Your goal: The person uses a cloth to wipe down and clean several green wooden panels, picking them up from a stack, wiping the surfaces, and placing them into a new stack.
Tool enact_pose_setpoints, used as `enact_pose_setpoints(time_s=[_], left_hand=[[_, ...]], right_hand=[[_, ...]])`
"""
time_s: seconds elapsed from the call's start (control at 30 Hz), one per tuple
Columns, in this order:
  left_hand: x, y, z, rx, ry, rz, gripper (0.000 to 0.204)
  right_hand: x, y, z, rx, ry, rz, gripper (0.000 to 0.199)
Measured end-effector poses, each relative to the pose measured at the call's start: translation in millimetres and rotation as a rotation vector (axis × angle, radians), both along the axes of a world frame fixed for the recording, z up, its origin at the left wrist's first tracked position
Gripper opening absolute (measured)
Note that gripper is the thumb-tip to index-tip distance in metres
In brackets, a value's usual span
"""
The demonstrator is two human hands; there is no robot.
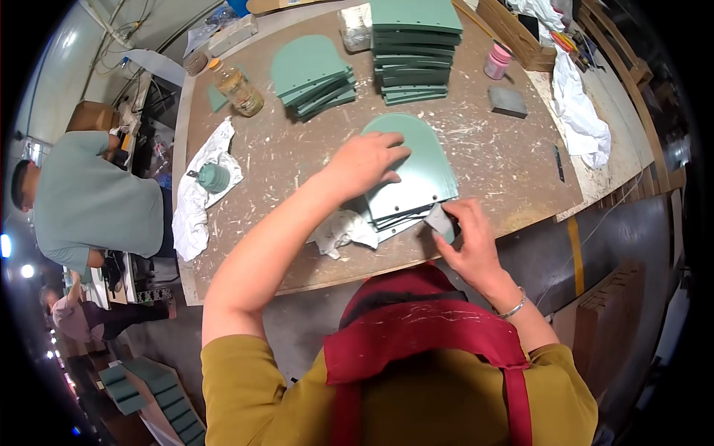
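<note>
Before me on the workbench lies a small stack of green, round-topped panels (416, 175) with holes along the near edge. My left hand (368, 165) rests on the left side of the top panel, its fingers stretched out and holding nothing. At the stack's near right corner my right hand (472, 241) pinches a small grey sanding block (439, 221) between thumb and fingers, against or very near the panel edge. A crumpled white cloth (346, 230) lies by the stack's near left corner, below my left forearm.
Further back stand a tall stack of green panels (416, 52) and a lower one (312, 70). A bottle (239, 91), a green jar (213, 178) on white cloth, a pink container (497, 62) and a grey block (508, 102) surround them. Another person (104, 197) works at left.
</note>
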State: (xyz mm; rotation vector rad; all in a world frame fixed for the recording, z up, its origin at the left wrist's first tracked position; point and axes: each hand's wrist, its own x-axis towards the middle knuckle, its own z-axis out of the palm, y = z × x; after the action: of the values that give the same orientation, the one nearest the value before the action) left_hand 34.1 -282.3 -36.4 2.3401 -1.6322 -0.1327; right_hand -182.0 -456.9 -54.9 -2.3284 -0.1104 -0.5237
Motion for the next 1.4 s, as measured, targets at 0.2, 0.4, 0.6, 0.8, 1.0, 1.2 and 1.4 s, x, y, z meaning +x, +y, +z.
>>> enact_pose_setpoints(time_s=[0.2,0.4,0.6,0.8,1.0,1.2,1.4], left_hand=[[4.1,4.5,-5.2,0.077,-0.026,0.008,0.053],[7.0,2.4,-7.9,0.040,-0.036,-0.036,0.054],[8.8,5.7,-6.2,0.049,-0.059,-0.039,0.058],[11.4,4.1,-6.3,0.056,-0.073,-0.064,0.058],[9.0,4.1,-2.9,0.088,-0.091,-0.053,0.059],[7.1,5.0,-5.6,0.052,-0.077,-0.033,0.057],[6.3,6.1,-3.8,0.054,-0.081,-0.043,0.058]], right_hand=[[28.4,63.1,-1.3,-0.149,-0.065,0.036,0.046],[34.4,80.6,-13.6,-0.225,-0.028,-0.032,0.047],[9.1,17.1,-17.1,-0.262,0.032,-0.232,0.041],[-9.7,-39.4,-15.1,-0.096,0.027,-0.456,0.043],[10.8,-37.0,-4.4,-0.009,0.057,-0.269,0.037],[15.8,-48.2,2.9,-0.075,0.064,-0.220,0.037],[20.0,-50.7,2.3,-0.024,0.091,-0.276,0.037]])
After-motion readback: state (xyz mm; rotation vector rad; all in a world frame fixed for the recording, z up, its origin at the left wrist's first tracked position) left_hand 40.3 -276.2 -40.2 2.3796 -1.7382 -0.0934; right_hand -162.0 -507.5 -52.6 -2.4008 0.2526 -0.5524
